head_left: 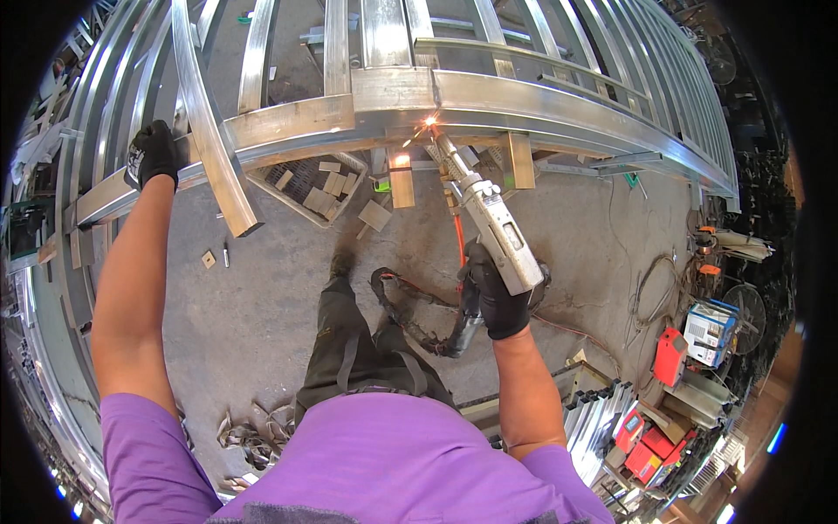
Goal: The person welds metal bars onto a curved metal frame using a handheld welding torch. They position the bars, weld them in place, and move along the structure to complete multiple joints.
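My right hand (499, 293), in a black glove, is wrapped round the grip of a handheld laser welding gun (497, 220). The gun's nozzle meets the near rail of a metal frame (541, 109), where a bright spot throws orange sparks. At the left end of that rail my left hand (152, 157), also gloved in black, is closed on the metal, though its fingertips are partly hidden. A loose metal tube (209, 131) lies slantwise across the frame beside it, its near end sticking out over the floor.
Below the rail is a crate (316, 215) of small metal pieces. A hose (419, 336) loops from the gun past my legs. Red machines (669, 356), a blue-and-white box (709, 332) and a fan (745, 316) stand at the right. A square plate (208, 259) lies on the floor.
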The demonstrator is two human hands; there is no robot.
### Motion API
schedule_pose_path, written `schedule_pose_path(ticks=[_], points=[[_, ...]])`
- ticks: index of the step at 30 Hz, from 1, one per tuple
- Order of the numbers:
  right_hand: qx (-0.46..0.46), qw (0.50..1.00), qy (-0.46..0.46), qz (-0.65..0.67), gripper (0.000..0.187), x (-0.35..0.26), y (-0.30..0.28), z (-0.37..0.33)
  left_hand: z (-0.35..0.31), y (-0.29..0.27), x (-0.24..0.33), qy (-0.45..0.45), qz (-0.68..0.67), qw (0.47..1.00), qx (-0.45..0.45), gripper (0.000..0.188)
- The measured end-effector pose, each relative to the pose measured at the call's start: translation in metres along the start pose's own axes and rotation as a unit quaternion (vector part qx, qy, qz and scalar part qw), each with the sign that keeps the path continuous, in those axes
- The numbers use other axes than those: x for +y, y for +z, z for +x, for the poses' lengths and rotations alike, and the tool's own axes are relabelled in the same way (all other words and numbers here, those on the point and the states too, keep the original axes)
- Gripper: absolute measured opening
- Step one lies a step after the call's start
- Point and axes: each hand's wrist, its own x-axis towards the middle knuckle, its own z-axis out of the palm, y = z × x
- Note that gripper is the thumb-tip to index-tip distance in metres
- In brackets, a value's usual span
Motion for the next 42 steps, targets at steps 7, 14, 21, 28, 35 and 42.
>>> schedule_pose_path(ticks=[7,14,21,28,35,42], points=[[0.023,0.999,0.004,-0.022,0.040,0.000,0.001,0.000,-0.006,-0.005,0.007,0.010,0.003,1.000,-0.006,0.056],[0.017,0.999,0.026,-0.009,0.040,-0.002,0.000,-0.001,-0.006,-0.005,0.005,0.006,-0.003,1.000,-0.011,0.055],[-0.001,1.000,-0.011,-0.022,0.034,-0.001,-0.001,0.000,0.003,-0.001,0.000,-0.007,0.010,1.000,-0.025,0.053],[-0.014,1.000,0.019,-0.004,0.041,0.008,-0.010,-0.001,0.007,0.005,-0.005,0.003,-0.013,1.000,-0.019,0.050],[-0.010,1.000,0.016,-0.010,0.040,0.006,-0.008,-0.001,0.013,0.007,-0.010,-0.003,-0.008,1.000,-0.025,0.049],[-0.011,1.000,0.013,-0.014,0.041,0.008,-0.010,-0.001,0.006,0.002,-0.004,-0.011,0.003,1.000,-0.017,0.051]])
